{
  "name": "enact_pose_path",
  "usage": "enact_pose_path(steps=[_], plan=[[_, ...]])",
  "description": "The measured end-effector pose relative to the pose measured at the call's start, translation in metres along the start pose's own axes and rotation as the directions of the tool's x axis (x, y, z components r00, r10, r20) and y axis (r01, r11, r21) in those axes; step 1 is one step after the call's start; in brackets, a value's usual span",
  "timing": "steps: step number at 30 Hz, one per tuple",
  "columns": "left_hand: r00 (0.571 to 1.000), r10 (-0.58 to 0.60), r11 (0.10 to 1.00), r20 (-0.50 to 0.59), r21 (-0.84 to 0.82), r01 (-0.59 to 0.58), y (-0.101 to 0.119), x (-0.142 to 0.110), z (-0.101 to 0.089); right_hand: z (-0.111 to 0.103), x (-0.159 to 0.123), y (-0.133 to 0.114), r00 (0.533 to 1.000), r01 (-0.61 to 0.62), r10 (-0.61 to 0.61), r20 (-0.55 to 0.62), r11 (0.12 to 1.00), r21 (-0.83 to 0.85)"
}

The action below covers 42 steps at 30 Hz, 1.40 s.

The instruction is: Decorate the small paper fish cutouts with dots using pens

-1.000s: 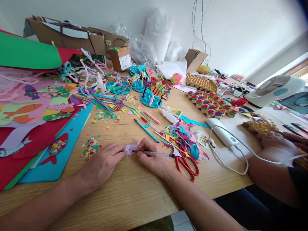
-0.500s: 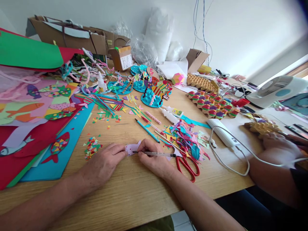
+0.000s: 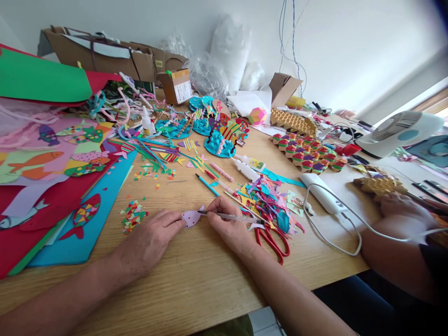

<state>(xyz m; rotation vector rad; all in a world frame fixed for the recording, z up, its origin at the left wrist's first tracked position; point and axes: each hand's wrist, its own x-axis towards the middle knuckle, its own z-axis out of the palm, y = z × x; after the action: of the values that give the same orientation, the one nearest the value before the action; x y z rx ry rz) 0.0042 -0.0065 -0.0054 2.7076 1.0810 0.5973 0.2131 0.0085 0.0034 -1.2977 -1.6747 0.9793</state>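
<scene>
At the far left, big sheets of red paper [image 3: 17,247] and blue paper [image 3: 87,242], with a bright paper fish [image 3: 86,209] on top of the blue. Next, a little pile of tiny paper bits [image 3: 135,217] on the wood table [image 3: 189,280]. With the left hand [image 3: 154,233], touching the edge of a small purple fish [image 3: 191,219] with red dots, fingers close together; hard to tell if pinching with the thumb. In the middle, between both hands, that same fish, flat on the table, tail to the right. With the right hand [image 3: 229,228], pinching a thin pen [image 3: 241,218] between thumb and fingers, tip right by the tail; hard to see if touching. Then white glue bottles [image 3: 247,171], a messy heap of paper scraps [image 3: 266,200], and red-handled scissors [image 3: 285,249] just beside the right wrist. Farther right, a painted egg tray [image 3: 304,151], a long white box [image 3: 324,192] with a white cord [image 3: 359,240], a bumpy brown tray [image 3: 380,185] by another person's hand [image 3: 399,207], and a white fan [image 3: 395,133] behind.
</scene>
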Motion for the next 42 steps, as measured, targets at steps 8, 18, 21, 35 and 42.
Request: enact_pose_path(steps=[8,18,21,35,42], plan=[[1.0,0.003,1.0,0.021,0.022,-0.003,0.002,0.001,0.002,0.006,0.0,-0.01,1.0,0.004,0.0,0.022,0.98,-0.201],[1.0,0.019,0.996,-0.011,0.091,-0.018,0.005,0.004,0.003,0.009,0.001,0.0,0.998,0.058,-0.049,0.048,0.979,-0.196],[0.999,0.037,0.994,-0.011,0.105,-0.035,0.005,0.004,0.004,0.009,0.002,0.001,0.997,0.059,-0.046,0.069,0.979,-0.194],[0.997,0.074,0.985,-0.018,0.155,-0.071,0.007,0.004,0.004,0.01,0.002,0.001,0.995,0.086,-0.073,0.074,0.979,-0.184],[0.999,0.04,0.987,0.015,0.157,-0.041,0.008,0.004,0.005,0.01,0.002,0.001,0.994,0.09,-0.079,0.07,0.982,-0.165]])
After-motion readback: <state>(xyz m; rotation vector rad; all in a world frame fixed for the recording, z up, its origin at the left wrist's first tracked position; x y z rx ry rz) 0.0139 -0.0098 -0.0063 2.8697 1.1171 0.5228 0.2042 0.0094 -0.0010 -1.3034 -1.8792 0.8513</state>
